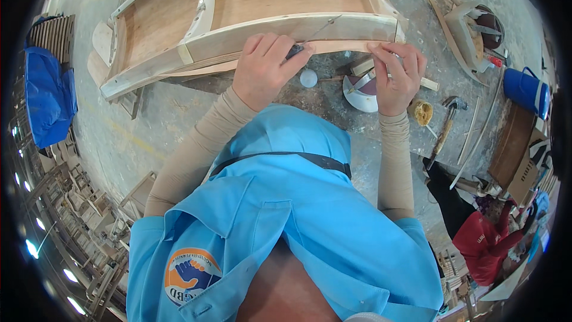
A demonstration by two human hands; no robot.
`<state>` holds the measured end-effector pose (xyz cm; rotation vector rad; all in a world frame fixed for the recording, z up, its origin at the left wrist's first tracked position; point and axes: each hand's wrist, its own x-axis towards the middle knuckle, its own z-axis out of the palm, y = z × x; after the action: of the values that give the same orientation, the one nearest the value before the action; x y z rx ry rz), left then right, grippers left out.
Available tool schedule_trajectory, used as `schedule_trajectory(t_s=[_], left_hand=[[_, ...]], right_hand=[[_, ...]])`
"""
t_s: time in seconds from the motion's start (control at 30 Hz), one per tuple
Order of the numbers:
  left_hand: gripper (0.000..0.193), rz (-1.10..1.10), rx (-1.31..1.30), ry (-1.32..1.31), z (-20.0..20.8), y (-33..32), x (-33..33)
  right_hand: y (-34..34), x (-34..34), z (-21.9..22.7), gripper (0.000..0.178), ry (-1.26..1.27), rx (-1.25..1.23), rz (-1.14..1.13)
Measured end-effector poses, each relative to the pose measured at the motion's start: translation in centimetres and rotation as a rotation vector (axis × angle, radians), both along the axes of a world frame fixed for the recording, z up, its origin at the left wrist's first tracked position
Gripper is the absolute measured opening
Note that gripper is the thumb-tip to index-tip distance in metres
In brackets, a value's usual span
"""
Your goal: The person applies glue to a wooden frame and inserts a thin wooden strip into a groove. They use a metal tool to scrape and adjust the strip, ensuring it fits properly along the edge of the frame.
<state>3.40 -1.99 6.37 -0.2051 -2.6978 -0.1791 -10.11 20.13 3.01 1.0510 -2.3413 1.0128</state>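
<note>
A long curved wooden frame (pixel 238 37) with plywood panels lies across the top of the view. Along its near edge runs a thin pale wooden strip (pixel 341 46). My left hand (pixel 266 67) is closed at the strip, around a small dark-handled tool (pixel 294 51). A thin metal blade or point slants up from that tool over the frame's edge; its exact kind is unclear. Near the right end of the frame, the fingers of my right hand (pixel 398 77) pinch the strip.
Below the frame lie a white-and-maroon container (pixel 361 96), a cup of yellowish stuff (pixel 422 112) and a claw hammer (pixel 445 128). A blue jug (pixel 525 92) stands right, a blue bag (pixel 47 95) left. A person in red (pixel 481 244) is at lower right.
</note>
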Motion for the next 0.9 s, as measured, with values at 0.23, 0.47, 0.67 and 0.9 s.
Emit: schedule_trajectory(t_s=[0.23, 0.47, 0.67, 0.9], left_hand=[[0.019, 0.011, 0.200, -0.078, 1.4, -0.9, -1.3], [0.009, 0.046, 0.467, -0.326, 3.4, -2.9, -4.3], [0.011, 0.023, 0.540, -0.338, 3.1, -3.2, -5.0], [0.015, -0.019, 0.217, -0.099, 1.9, -1.8, -2.9]], right_hand=[[-0.3, -1.2, 1.7, 0.018, -0.013, 0.028, 0.081], [-1.4, -5.3, 3.8, 0.011, -0.124, 0.169, 0.232], [-1.7, -6.3, 4.9, 0.011, -0.299, 0.256, 0.283], [-1.0, -2.6, 3.8, 0.010, -0.151, 0.164, 0.123]])
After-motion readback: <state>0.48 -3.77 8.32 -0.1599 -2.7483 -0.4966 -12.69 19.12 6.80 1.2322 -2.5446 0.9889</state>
